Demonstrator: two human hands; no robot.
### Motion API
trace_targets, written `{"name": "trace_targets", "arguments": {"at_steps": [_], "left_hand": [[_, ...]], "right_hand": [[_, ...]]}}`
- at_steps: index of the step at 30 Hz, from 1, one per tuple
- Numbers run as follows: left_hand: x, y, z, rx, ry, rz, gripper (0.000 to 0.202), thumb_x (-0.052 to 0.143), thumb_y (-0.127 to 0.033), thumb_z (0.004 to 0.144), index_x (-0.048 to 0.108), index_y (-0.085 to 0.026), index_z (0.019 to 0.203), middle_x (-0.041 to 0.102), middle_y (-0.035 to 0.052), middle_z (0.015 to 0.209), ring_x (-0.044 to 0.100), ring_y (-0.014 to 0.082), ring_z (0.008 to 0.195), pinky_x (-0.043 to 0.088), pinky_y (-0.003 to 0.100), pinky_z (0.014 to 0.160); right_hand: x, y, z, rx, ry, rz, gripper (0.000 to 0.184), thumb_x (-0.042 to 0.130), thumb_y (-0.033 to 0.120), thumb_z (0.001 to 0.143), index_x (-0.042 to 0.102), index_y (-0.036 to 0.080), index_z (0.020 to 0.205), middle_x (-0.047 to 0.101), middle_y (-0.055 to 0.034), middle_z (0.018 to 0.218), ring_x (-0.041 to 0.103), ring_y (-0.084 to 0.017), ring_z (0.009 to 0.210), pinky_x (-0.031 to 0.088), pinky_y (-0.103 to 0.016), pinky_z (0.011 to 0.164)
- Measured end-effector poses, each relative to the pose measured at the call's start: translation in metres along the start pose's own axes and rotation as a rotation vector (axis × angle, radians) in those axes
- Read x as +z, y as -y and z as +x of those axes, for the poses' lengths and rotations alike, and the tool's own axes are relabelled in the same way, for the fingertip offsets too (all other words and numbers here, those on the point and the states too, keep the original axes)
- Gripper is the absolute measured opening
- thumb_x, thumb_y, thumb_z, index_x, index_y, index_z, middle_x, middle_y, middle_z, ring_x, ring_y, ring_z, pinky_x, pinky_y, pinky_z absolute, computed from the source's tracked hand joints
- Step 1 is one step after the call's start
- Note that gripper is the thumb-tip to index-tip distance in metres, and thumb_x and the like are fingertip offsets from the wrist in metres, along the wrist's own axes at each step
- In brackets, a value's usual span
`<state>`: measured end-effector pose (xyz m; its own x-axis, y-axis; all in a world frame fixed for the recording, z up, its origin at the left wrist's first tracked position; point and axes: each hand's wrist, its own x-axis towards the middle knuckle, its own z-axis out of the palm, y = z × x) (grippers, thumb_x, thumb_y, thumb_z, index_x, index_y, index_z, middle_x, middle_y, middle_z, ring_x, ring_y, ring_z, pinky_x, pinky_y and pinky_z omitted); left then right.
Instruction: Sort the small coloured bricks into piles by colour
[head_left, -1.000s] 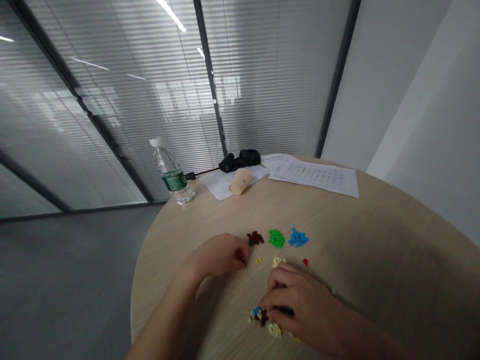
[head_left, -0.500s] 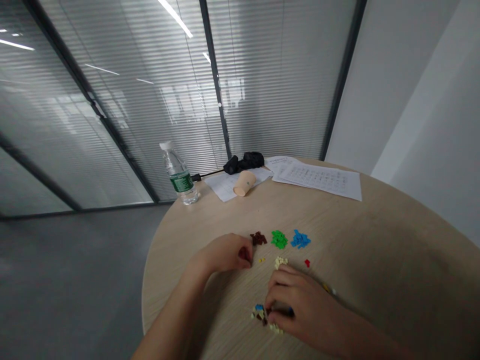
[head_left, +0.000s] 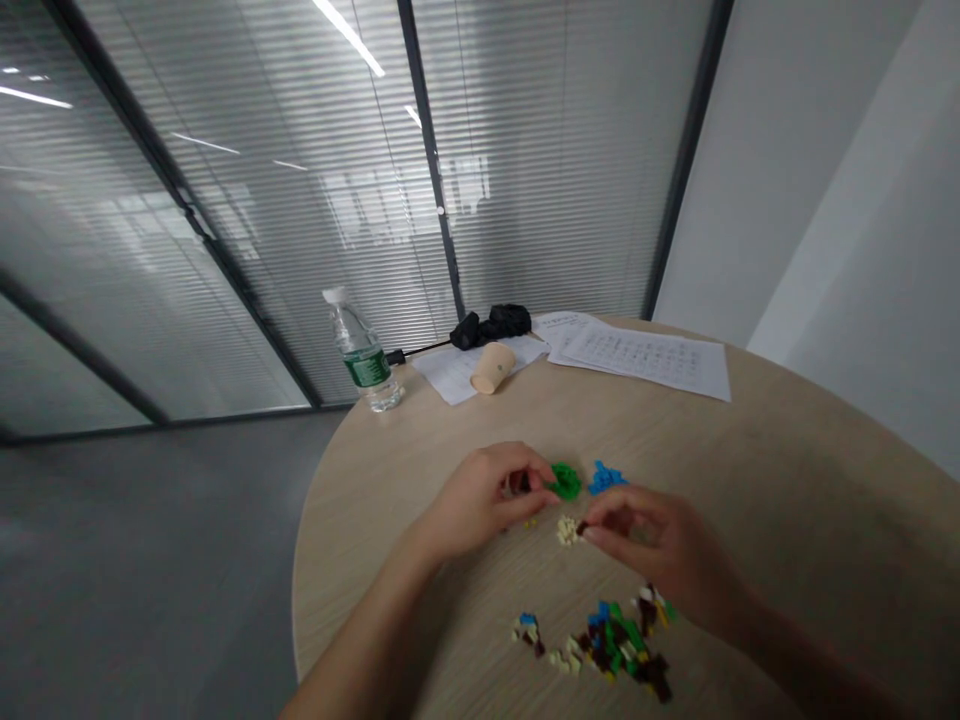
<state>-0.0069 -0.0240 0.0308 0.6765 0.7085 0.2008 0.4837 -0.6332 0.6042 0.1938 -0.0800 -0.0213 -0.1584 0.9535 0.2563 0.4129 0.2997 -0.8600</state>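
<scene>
Your L hand [head_left: 480, 497]: fingers pinched on dark piece [head_left: 516, 482], just beside green bricks [head_left: 565, 481]. Your R hand [head_left: 652, 535]: pinching small dark brick [head_left: 582, 527], just above cream bricks [head_left: 568, 531]. Mixed brick heap [head_left: 615, 640] on round wood worktop [head_left: 825, 500], below both hands.

We identify this place as an office. Glass partition walls [head_left: 225, 250] with slatted blinds [head_left: 555, 170] enclose it, and printed paper sheets [head_left: 645, 358] lie on a round wooden desk [head_left: 825, 500].
</scene>
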Motion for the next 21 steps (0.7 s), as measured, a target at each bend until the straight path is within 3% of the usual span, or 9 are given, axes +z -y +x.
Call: {"name": "trace_targets", "arguments": {"at_steps": [5,13,18,21], "left_hand": [[0.015,-0.011,0.002,0.168,0.051,-0.088,0.011,0.064,-0.027,0.081,0.062,-0.016,0.084,0.062,0.0002,0.079,0.052,0.0106,0.071,0.041,0.021,0.067],[0.018,-0.01,0.002,0.243,0.015,-0.07,0.007,0.063,-0.023,0.081,0.062,-0.016,0.083,0.064,0.0008,0.08,0.056,0.0113,0.076,0.041,0.022,0.072],[0.008,-0.002,0.0,0.156,0.052,-0.036,0.003,0.063,-0.019,0.078,0.063,-0.017,0.079,0.064,-0.0005,0.078,0.055,0.0114,0.073,0.041,0.022,0.069],[-0.001,0.013,0.001,0.017,-0.025,0.03,0.004,0.063,-0.021,0.078,0.063,-0.017,0.08,0.064,-0.0006,0.076,0.054,0.0115,0.069,0.041,0.022,0.063]], "right_hand": [[0.0,-0.004,0.006,0.172,0.026,0.318,0.016,0.064,0.035,0.065,0.06,0.019,0.068,0.068,-0.0019,0.066,0.061,-0.016,0.061,0.047,-0.026,0.057],[0.007,-0.002,0.005,0.207,0.031,0.44,0.02,0.067,0.034,0.065,0.055,0.02,0.069,0.067,-0.0019,0.068,0.062,-0.016,0.064,0.047,-0.026,0.059],[0.005,0.0,0.007,0.205,0.029,0.407,0.02,0.067,0.035,0.065,0.059,0.018,0.073,0.068,-0.0021,0.068,0.063,-0.015,0.062,0.047,-0.025,0.058],[-0.001,-0.001,0.008,0.206,-0.024,0.368,0.02,0.066,0.035,0.066,0.062,0.019,0.077,0.069,-0.003,0.07,0.063,-0.016,0.065,0.047,-0.025,0.058]]}}
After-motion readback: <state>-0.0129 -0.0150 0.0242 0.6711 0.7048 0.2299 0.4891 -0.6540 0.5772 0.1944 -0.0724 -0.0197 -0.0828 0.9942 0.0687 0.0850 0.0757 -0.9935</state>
